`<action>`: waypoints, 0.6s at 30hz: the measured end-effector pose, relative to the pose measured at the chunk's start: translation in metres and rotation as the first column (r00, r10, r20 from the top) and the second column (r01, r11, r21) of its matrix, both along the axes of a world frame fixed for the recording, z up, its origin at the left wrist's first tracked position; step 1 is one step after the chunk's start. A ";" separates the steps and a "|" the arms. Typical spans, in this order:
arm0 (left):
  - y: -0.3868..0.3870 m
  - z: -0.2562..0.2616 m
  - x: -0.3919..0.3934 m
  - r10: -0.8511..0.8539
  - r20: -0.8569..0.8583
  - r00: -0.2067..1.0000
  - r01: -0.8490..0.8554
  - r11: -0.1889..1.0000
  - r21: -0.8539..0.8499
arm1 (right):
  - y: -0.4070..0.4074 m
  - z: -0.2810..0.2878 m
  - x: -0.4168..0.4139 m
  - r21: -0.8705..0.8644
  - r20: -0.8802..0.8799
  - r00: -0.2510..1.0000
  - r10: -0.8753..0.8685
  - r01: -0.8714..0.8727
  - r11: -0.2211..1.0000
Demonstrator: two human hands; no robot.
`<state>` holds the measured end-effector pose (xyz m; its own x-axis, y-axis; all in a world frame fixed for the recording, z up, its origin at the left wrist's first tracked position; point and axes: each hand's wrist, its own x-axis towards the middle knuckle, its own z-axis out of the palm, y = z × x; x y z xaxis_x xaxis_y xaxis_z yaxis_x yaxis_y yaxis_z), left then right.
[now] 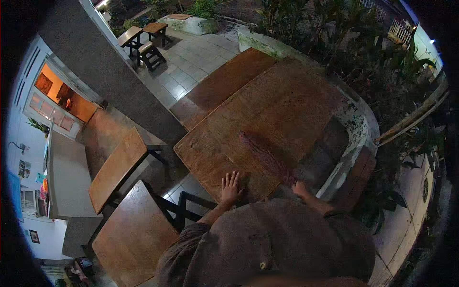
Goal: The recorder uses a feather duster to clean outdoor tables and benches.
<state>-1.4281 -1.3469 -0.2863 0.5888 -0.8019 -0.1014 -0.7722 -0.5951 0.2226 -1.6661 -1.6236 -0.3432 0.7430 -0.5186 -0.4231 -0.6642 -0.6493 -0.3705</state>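
Observation:
A large wooden table stands before me. My left hand rests palm down near its front edge, fingers apart and holding nothing. By the front right of the tabletop, my right hand is closed on one end of a long, reddish-purple duster or cloth. This stretches away from the fist toward the middle of the table. Blur and dim light hide whether it is a duster or a twisted cloth. My fingers cover the held end.
A wooden bench runs along the table's far left side. A low curved masonry wall borders the right, with plants beyond. At left stand a square pillar and two smaller wooden tables. Stools stand farther off on tiles.

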 end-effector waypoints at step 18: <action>-0.124 -0.012 -0.057 0.221 0.122 0.967 -0.237 0.962 0.133 | -0.168 0.009 -0.094 -0.001 0.129 0.990 -0.059 0.059 0.998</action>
<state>-1.4855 -1.4706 -0.2984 0.7687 -0.6253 -0.1344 -0.6256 -0.7788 0.0454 -1.7602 -1.7917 -0.3346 0.7592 -0.5648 -0.3235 -0.6483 -0.6122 -0.4526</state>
